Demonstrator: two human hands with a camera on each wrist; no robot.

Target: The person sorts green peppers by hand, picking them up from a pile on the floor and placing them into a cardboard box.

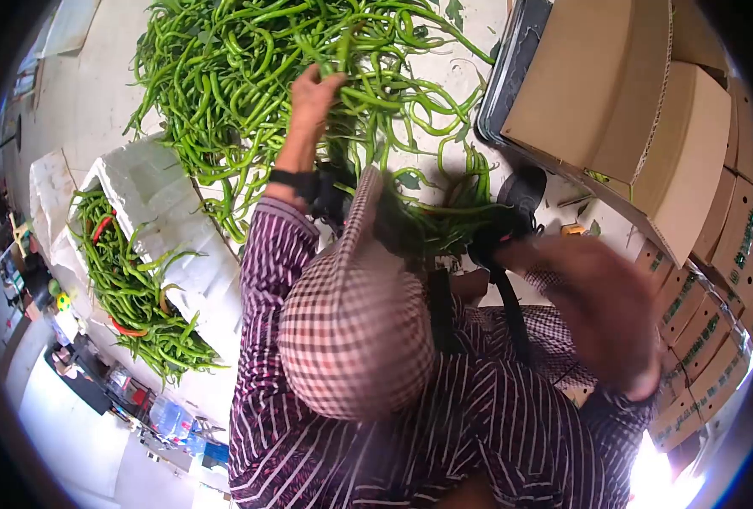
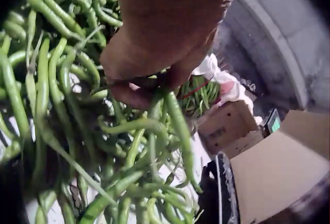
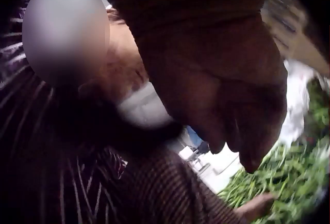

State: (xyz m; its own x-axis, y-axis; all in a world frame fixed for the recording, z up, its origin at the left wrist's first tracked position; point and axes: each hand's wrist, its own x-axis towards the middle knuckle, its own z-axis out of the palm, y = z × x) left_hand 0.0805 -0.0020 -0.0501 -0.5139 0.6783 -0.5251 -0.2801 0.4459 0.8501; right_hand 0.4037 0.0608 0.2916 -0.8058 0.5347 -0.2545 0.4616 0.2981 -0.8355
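In the head view my left hand (image 1: pixel 313 97) reaches into a big pile of long green chili peppers (image 1: pixel 241 76). Close up in the left wrist view, the fingers and thumb of the left hand (image 2: pixel 149 53) pinch a green chili pepper (image 2: pixel 180 136) by its upper end, and it hangs down over the others. My right hand (image 3: pixel 227 90) is raised in front of my body, fingers pointing down and loosely bent; nothing shows in it. The right forearm (image 1: pixel 597 297) is blurred. A smaller bunch of peppers (image 1: pixel 457 229) lies near that arm.
To the left stands a white-lined box (image 1: pixel 152 170) full of green peppers with a few red ones. An open cardboard carton (image 1: pixel 580 93) is at the upper right, with several printed cartons (image 1: pixel 699 365) stacked behind it. A checkered cap (image 1: pixel 351 339) covers part of the head view.
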